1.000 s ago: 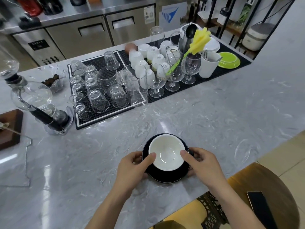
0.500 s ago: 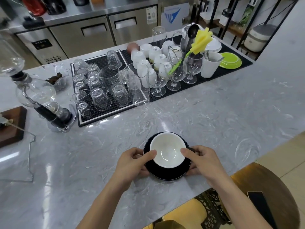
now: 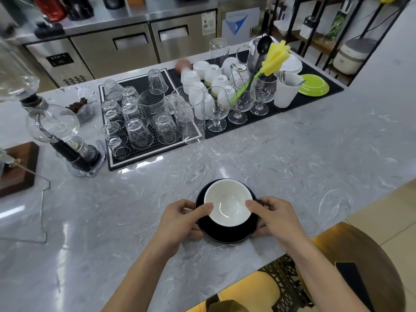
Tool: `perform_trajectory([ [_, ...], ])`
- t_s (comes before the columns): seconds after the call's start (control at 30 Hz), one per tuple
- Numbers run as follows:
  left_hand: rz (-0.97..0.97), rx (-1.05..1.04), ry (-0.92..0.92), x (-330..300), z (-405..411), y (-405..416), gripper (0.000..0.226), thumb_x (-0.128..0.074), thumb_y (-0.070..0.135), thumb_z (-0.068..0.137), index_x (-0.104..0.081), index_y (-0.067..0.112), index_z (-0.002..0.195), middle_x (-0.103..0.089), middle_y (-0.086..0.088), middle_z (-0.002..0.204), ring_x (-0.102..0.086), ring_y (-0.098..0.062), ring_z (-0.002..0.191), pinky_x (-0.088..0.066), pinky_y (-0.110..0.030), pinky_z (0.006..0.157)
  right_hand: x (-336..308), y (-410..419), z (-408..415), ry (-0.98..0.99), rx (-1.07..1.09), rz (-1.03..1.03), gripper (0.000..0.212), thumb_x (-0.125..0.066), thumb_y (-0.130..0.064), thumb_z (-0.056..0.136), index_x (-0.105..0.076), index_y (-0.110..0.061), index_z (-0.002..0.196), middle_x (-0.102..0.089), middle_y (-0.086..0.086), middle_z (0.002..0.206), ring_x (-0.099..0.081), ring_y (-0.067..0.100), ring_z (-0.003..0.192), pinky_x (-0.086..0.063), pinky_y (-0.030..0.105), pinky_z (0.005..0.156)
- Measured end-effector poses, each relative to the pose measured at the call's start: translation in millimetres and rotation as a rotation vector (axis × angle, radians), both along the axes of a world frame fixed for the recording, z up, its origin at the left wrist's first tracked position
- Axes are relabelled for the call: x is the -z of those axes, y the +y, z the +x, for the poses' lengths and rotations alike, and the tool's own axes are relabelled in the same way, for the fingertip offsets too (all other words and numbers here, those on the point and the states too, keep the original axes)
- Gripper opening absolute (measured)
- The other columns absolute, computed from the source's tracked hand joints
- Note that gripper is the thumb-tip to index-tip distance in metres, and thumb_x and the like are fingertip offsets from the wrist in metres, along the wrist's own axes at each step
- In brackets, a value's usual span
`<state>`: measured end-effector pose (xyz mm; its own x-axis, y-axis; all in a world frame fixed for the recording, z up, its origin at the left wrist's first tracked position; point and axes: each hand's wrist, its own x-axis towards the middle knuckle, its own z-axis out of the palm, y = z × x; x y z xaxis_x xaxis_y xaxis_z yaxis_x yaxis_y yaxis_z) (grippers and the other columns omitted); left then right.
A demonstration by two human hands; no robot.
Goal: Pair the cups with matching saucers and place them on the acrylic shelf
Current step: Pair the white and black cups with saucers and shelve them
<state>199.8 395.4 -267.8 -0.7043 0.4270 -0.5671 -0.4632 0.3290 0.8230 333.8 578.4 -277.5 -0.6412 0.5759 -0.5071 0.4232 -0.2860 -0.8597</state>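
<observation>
Café bar: glassware mats, siphon brewer.

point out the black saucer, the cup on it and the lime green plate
black saucer (image 3: 227, 233), head view, on its near rim below the cup
cup (image 3: 228, 204), head view, on its white inner bottom
lime green plate (image 3: 314, 84), head view, on its flat centre
</observation>
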Motion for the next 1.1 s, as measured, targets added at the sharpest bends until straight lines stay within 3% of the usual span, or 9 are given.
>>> perform_trajectory([
  [0.13, -0.02, 0.002, 0.012, -0.8, 0.4, -2.1, 0.043, -0.086, 0.026, 0.075, -0.067, -0.005, 0.098, -0.062, -0.016, 0.071, -0.059, -0.029, 0.06, -0.057, -0.048, 0.066, -1.8, -0.3, -0.4, -0.009, -0.007, 0.015, 0.026, -0.078, -0.024, 0.081, -0.071, -0.005, 0.096, -0.056, 0.03, 0.083, -0.066, 0.03, 0.065, -0.059, 0.035, 0.053],
  [0.2, -0.031, -0.01, 0.016, -0.8, 1.3, -5.0, 0.041, -0.086, 0.027, 0.074, -0.068, -0.003, 0.096, -0.065, -0.014, 0.071, -0.063, -0.027, 0.057, -0.061, -0.048, 0.064, -3.1, -1.5, -1.0, -0.016, -0.021, 0.033, 0.028, -0.079, -0.026, 0.08, -0.071, -0.004, 0.096, -0.06, 0.038, 0.095, -0.068, 0.032, 0.064, -0.059, 0.036, 0.054],
  [0.37, -0.012, -0.065, 0.039, -5.7, 1.4, -17.4, 0.037, -0.086, 0.025, 0.075, -0.071, -0.003, 0.094, -0.069, -0.013, 0.072, -0.067, -0.021, 0.052, -0.058, -0.032, 0.053, -7.2, -5.6, -10.1, 0.011, -0.054, 0.08, 0.033, -0.082, -0.032, 0.075, -0.073, -0.005, 0.09, -0.06, 0.04, 0.096, -0.067, 0.031, 0.062, -0.06, 0.041, 0.055],
  [0.47, 0.002, -0.105, 0.062, -9.5, -1.3, -28.9, 0.037, -0.086, 0.025, 0.075, -0.072, -0.005, 0.092, -0.071, -0.019, 0.075, -0.067, -0.023, 0.054, -0.058, -0.031, 0.053, -11.6, -12.4, -18.8, 0.011, -0.083, 0.129, 0.04, -0.083, -0.039, 0.067, -0.074, -0.006, 0.087, -0.061, 0.039, 0.094, -0.066, 0.033, 0.063, -0.06, 0.045, 0.056],
  [0.57, 0.005, -0.152, 0.077, -12.9, -3.7, -42.3, 0.036, -0.086, 0.025, 0.075, -0.073, -0.004, 0.091, -0.074, -0.025, 0.079, -0.069, -0.025, 0.058, -0.06, -0.034, 0.056, -18.2, -22.5, -29.2, 0.028, -0.105, 0.122, 0.035, -0.082, -0.031, 0.072, -0.072, -0.001, 0.087, -0.058, 0.042, 0.093, -0.064, 0.033, 0.062, -0.057, 0.037, 0.05],
  [0.63, 0.012, -0.197, 0.077, -15.4, -5.0, -52.5, 0.033, -0.086, 0.023, 0.075, -0.073, -0.005, 0.089, -0.072, -0.021, 0.074, -0.068, -0.022, 0.055, -0.058, -0.031, 0.054, -21.3, -31.1, -36.8, 0.043, -0.127, 0.112, 0.032, -0.082, -0.027, 0.073, -0.072, 0.0, 0.088, -0.057, 0.043, 0.093, -0.063, 0.033, 0.063, -0.06, 0.043, 0.053],
  [0.77, 0.023, -0.314, 0.087, -20.7, -6.4, -80.3, 0.028, -0.085, 0.018, 0.075, -0.073, -0.005, 0.086, -0.07, -0.014, 0.069, -0.066, -0.018, 0.051, -0.054, -0.027, 0.049, -26.0, -54.4, -56.7, 0.042, -0.191, 0.152, 0.038, -0.085, -0.036, 0.064, -0.074, -0.005, 0.084, -0.059, 0.039, 0.088, -0.063, 0.033, 0.063, -0.059, 0.059, 0.059],
  [0.9, 0.011, -0.404, 0.114, -23.5, -8.3, -111.7, 0.031, -0.086, 0.022, 0.072, -0.074, -0.003, 0.086, -0.072, -0.014, 0.071, -0.068, -0.02, 0.054, -0.059, -0.033, 0.055, -31.5, -79.7, -75.3, 0.065, -0.261, 0.135, 0.032, -0.084, -0.027, 0.069, -0.073, -0.002, 0.086, -0.057, 0.024, 0.078, -0.062, 0.033, 0.061, -0.058, 0.06, 0.055],
  [1.1, 0.024, -0.524, 0.143, -30.4, -5.8, -156.4, 0.029, -0.086, 0.02, 0.073, -0.075, -0.003, 0.085, -0.071, -0.015, 0.07, -0.067, -0.02, 0.053, -0.06, -0.034, 0.054, -44.6, -121.5, -97.8, 0.072, -0.383, 0.15, 0.049, -0.083, -0.04, 0.057, -0.071, 0.0, 0.084, -0.053, 0.016, 0.073, -0.054, 0.031, 0.061, -0.054, 0.064, 0.056],
])
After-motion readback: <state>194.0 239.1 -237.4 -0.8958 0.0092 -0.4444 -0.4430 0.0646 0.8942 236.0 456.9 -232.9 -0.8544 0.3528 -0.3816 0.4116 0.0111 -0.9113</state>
